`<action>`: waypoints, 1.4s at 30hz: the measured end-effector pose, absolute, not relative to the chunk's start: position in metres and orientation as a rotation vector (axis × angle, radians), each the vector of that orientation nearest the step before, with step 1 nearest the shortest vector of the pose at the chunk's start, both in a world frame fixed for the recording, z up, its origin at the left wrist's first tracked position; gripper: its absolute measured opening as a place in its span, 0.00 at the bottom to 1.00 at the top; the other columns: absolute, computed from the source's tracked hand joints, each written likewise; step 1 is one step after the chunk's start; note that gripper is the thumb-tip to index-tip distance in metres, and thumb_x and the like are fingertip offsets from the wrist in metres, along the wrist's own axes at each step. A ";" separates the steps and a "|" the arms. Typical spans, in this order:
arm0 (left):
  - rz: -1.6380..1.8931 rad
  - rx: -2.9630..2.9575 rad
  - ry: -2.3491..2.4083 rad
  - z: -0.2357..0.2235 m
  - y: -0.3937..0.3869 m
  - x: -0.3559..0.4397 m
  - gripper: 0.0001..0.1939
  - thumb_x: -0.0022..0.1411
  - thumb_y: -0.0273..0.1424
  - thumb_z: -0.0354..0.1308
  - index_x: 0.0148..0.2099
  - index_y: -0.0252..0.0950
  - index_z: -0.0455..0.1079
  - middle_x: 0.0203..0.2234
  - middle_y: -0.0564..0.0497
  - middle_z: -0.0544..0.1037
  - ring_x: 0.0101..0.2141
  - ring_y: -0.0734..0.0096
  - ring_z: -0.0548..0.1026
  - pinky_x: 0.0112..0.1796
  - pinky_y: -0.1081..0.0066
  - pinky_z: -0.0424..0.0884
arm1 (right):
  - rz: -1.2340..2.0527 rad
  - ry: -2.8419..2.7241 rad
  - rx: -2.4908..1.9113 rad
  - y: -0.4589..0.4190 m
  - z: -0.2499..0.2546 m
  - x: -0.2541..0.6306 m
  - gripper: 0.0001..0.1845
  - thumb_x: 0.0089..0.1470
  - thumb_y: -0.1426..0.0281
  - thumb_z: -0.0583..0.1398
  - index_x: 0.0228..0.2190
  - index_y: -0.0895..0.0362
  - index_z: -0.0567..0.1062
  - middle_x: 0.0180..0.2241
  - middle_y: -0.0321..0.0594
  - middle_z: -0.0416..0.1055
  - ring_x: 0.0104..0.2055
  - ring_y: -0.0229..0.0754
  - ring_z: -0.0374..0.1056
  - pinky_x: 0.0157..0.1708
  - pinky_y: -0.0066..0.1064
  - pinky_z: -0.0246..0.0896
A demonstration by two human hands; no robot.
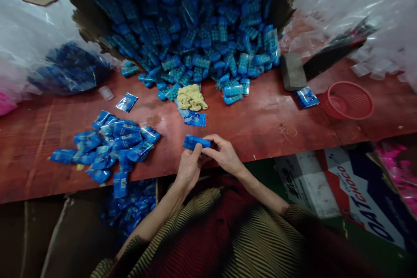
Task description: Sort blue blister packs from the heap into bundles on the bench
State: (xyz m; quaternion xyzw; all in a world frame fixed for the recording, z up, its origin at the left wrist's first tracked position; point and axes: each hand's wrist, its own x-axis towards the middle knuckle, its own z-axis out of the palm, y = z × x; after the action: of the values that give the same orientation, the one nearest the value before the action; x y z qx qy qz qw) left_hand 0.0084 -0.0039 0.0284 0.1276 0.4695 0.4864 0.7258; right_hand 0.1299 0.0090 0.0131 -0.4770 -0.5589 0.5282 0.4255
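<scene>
Both hands meet over the table's front edge around a small blue packet (192, 141). My left hand (190, 166) grips it from below, with the thumb on its front face. The fingers of my right hand (224, 153) pinch its right end. Just beyond lie flat blue printed sleeves (197, 119), partly under a crumpled yellow cloth (192, 97). On the left is a loose pile of similar blue packets (120, 139). Farther back, clear bottles of blue balls with blue caps (205, 37) spill from a dark opening.
The red table (254, 126) carries a red plastic basket (348, 100), a grey block (293, 71) and a blue sachet (306, 97) at right. A bag of blue packets (74, 69) sits back left. Below the front edge are more blue packets (133, 208) and a printed carton (361, 200).
</scene>
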 end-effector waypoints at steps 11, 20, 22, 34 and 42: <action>1.108 0.126 0.998 0.035 0.007 -0.010 0.08 0.51 0.27 0.64 0.34 0.33 0.70 0.28 0.53 0.78 0.28 0.77 0.75 0.31 0.77 0.71 | 1.122 -1.544 -1.064 0.006 0.007 0.132 0.17 0.53 0.70 0.58 0.46 0.52 0.70 0.50 0.44 0.64 0.53 0.44 0.63 0.53 0.39 0.60; 1.168 0.234 1.033 0.031 0.005 -0.004 0.14 0.43 0.31 0.69 0.34 0.33 0.72 0.29 0.53 0.78 0.30 0.76 0.74 0.34 0.76 0.69 | 1.423 -1.361 -1.210 0.013 0.016 0.119 0.13 0.51 0.67 0.60 0.41 0.55 0.73 0.41 0.38 0.73 0.43 0.39 0.69 0.46 0.33 0.63; 1.189 0.262 1.084 0.031 0.005 -0.004 0.13 0.43 0.31 0.69 0.32 0.33 0.72 0.27 0.54 0.77 0.29 0.77 0.73 0.34 0.76 0.68 | 1.427 -1.301 -1.243 0.011 0.014 0.115 0.12 0.51 0.65 0.61 0.38 0.56 0.74 0.36 0.37 0.74 0.38 0.38 0.69 0.41 0.32 0.65; 1.662 0.629 1.687 0.050 0.018 -0.084 0.11 0.49 0.32 0.64 0.36 0.36 0.68 0.28 0.57 0.73 0.31 0.76 0.72 0.40 0.72 0.68 | 1.234 -1.615 -1.243 0.022 0.007 0.109 0.16 0.56 0.65 0.55 0.45 0.56 0.72 0.39 0.42 0.71 0.35 0.37 0.67 0.38 0.31 0.64; 1.867 1.223 2.176 0.056 0.025 -0.121 0.22 0.51 0.28 0.61 0.50 0.34 0.67 0.47 0.46 0.73 0.49 0.62 0.70 0.51 0.64 0.63 | 0.575 -1.976 -1.750 0.107 0.008 0.125 0.21 0.58 0.60 0.53 0.50 0.57 0.67 0.46 0.48 0.67 0.46 0.47 0.65 0.39 0.33 0.61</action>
State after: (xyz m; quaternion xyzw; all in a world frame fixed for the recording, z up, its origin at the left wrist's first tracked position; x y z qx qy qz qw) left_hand -0.1211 0.0252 0.0562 0.3924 0.6979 0.5989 0.0123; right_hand 0.1246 0.1065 0.0082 -0.6321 -0.7138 0.2079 0.2185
